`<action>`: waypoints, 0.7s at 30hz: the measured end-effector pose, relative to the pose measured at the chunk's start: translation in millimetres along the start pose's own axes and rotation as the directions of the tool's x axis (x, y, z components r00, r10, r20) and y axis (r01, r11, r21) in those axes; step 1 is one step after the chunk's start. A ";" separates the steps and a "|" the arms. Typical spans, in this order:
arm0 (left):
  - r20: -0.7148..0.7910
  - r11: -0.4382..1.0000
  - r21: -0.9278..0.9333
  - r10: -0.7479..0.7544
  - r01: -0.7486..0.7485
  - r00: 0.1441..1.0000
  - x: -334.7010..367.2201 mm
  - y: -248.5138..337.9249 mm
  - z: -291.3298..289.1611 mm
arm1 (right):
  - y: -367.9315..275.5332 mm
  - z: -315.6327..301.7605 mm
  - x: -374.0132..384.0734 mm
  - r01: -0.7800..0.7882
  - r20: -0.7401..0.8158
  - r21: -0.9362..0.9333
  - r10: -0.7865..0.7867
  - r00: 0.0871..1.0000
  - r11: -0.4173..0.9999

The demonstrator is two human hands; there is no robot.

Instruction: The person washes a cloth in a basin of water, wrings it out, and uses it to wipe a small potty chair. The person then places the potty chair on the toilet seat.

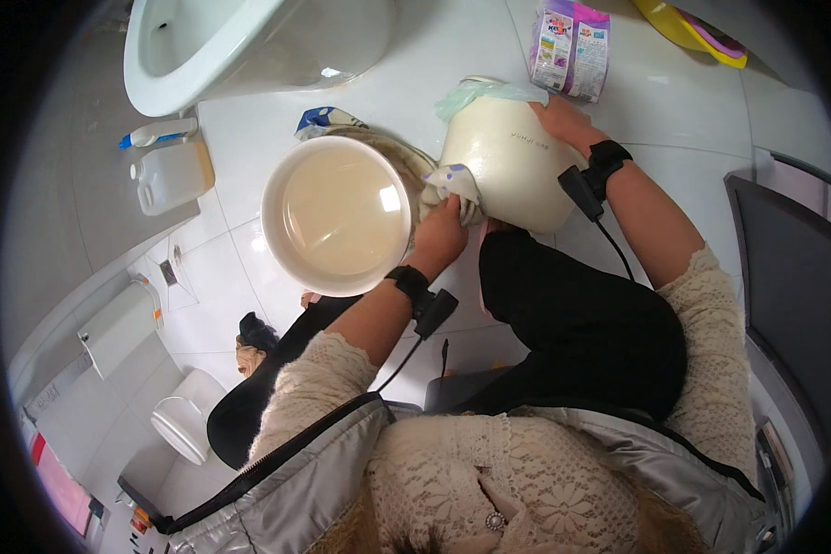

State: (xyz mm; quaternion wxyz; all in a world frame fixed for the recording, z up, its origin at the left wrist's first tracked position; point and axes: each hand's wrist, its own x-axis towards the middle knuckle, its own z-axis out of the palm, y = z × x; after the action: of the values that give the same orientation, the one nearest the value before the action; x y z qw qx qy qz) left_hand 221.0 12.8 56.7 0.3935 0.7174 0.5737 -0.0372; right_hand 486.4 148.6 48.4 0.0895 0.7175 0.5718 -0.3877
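A cream-coloured bin (503,152) lies tipped on its side on the floor in front of me, with a thin pale green plastic bag (494,90) at its mouth. My right hand (565,125) grips the bin at its rim; some fingertips are hidden. Closed around a bunched white cloth with bluish spots (458,183), my left hand (439,235) is beside the bin's wall. Left of that hand stands a round white basin (272,217) holding cloudy water. Behind the basin and partly hidden by it lies more cloth (388,143), beige with a blue-patterned corner.
A white ceramic toilet (226,69) stands at the far left. Near it are a jug of yellowish liquid (174,175) and a blue-capped bottle (162,134). A purple detergent bag (571,51) and a yellow basin (674,28) lie beyond the bin. A dark panel (794,268) stands right.
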 end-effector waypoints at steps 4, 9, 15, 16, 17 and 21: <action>-0.062 0.996 -0.093 -0.008 0.003 0.998 -0.9 2.3 10.2 | 1.2 -0.8 1.0 -0.014 -0.032 -0.035 0.013 0.999 0.999; 0.034 0.998 -0.051 -0.025 0.027 0.999 24.2 0.4 -15.5 | 7.1 6.7 6.9 0.044 -0.059 0.005 -0.043 0.997 0.999; 0.164 0.996 0.020 -0.084 0.082 0.983 66.9 -3.0 -45.0 | 3.8 3.2 3.4 -0.006 -0.046 -0.007 0.006 0.999 1.000; 0.177 0.997 0.013 -0.071 0.070 0.982 67.3 -4.8 -44.5 | 2.5 2.0 0.9 -0.014 -0.044 -0.008 0.014 0.999 1.000; 0.153 0.998 -0.004 -0.062 0.063 0.986 64.9 -6.8 -42.0 | 1.1 0.6 -0.7 -0.013 -0.040 -0.015 0.013 0.999 1.000; 0.099 0.990 -0.118 -0.071 0.083 0.993 31.1 -16.7 -22.3 | -2.3 -1.6 -3.0 -0.025 -0.024 -0.037 0.024 0.999 0.999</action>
State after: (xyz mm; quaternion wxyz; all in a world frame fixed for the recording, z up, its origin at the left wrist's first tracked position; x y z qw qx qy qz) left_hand 208.4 51.5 47.7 0.4616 0.6667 0.5830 -0.0512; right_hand 484.9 148.0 52.1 0.1010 0.7271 0.5712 -0.3672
